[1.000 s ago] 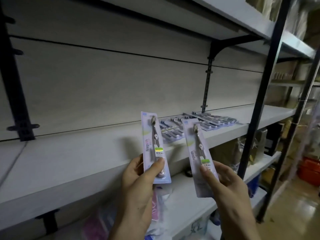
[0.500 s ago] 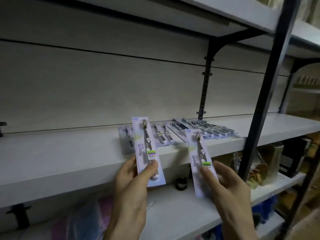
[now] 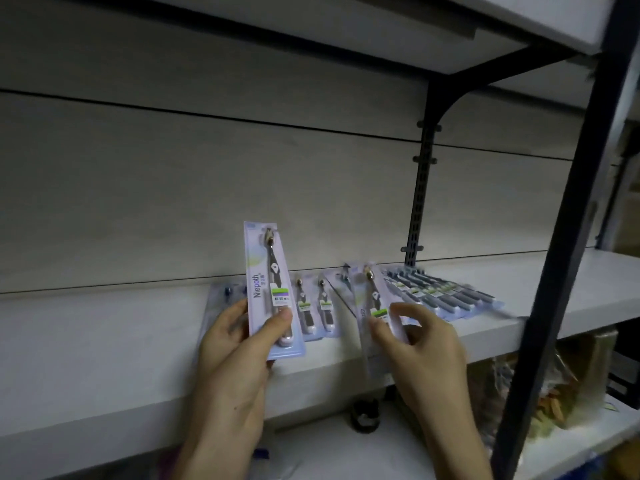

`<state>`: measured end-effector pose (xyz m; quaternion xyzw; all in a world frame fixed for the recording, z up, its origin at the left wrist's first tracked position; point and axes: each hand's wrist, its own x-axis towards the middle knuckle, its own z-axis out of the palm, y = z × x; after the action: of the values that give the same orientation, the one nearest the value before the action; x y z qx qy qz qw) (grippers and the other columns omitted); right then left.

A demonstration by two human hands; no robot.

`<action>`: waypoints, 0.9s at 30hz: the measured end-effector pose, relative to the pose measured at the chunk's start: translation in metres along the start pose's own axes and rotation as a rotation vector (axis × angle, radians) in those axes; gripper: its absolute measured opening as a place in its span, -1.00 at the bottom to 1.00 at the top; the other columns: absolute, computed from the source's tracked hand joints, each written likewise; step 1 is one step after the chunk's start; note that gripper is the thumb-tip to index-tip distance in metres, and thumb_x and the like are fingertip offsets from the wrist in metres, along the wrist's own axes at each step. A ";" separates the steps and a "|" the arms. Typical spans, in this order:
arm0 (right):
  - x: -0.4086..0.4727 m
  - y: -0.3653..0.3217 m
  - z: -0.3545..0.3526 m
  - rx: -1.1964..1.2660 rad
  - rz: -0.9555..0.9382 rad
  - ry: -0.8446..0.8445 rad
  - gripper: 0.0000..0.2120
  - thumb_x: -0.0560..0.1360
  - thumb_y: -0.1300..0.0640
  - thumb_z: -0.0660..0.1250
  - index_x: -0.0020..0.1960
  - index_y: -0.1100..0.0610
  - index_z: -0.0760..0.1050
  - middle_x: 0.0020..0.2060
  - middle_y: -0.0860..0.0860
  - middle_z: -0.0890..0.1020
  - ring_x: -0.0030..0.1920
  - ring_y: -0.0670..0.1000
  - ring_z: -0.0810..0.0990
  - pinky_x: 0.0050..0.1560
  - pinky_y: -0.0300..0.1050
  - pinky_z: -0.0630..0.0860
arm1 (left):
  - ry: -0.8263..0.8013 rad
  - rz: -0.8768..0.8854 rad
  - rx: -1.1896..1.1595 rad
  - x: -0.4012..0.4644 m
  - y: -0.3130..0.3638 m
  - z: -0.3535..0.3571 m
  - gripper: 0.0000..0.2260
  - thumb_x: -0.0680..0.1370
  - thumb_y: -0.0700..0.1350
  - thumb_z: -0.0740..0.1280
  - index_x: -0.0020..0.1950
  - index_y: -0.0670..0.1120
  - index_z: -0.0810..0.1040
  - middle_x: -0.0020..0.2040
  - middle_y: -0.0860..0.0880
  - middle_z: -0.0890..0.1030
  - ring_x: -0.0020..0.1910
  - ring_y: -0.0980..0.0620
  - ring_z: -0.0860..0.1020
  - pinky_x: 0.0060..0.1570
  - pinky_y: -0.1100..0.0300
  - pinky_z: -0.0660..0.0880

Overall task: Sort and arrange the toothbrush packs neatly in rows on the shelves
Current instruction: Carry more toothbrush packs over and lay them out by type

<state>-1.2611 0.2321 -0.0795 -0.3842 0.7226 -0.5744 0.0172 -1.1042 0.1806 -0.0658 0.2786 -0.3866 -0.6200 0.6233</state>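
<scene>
My left hand (image 3: 232, 344) grips a toothbrush pack (image 3: 268, 289), pale lilac card with a dark brush, held upright in front of the white shelf (image 3: 104, 344). My right hand (image 3: 420, 344) pinches a second, blurred toothbrush pack (image 3: 372, 299) by its lower part, tilted over the shelf's front. Flat on the shelf between my hands lie two like packs (image 3: 313, 308). Another pack (image 3: 225, 296) lies half hidden behind my left hand. A row of several overlapping packs with dark blue brushes (image 3: 440, 292) lies to the right.
A black upright post (image 3: 557, 271) stands at the right front of the shelf, and a slotted black bracket rail (image 3: 420, 202) runs up the back wall. On the lower shelf sit a small dark round object (image 3: 365, 415) and a bagged item (image 3: 540, 393).
Both hands have risen and moved closer to the shelf. The right hand's pack has swung in over the shelf's front, among the packs lying there. The view has shifted nearer and rightward.
</scene>
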 end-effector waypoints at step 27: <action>0.096 0.018 0.073 -0.082 -0.141 -0.468 -0.68 0.40 0.00 0.41 0.14 -0.05 0.50 -0.26 -0.11 0.59 -0.12 -0.08 0.57 -0.12 -0.19 0.44 | 0.134 -0.013 -0.003 0.073 -0.025 0.016 -0.77 0.46 -0.35 0.35 0.10 -0.20 0.61 -0.03 -0.19 0.68 -0.08 -0.16 0.64 -0.43 0.16 0.59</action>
<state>-1.3039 0.1185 -0.0793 -0.5568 0.6928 -0.4399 0.1284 -1.1365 0.1087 -0.0681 0.3210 -0.3411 -0.6046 0.6443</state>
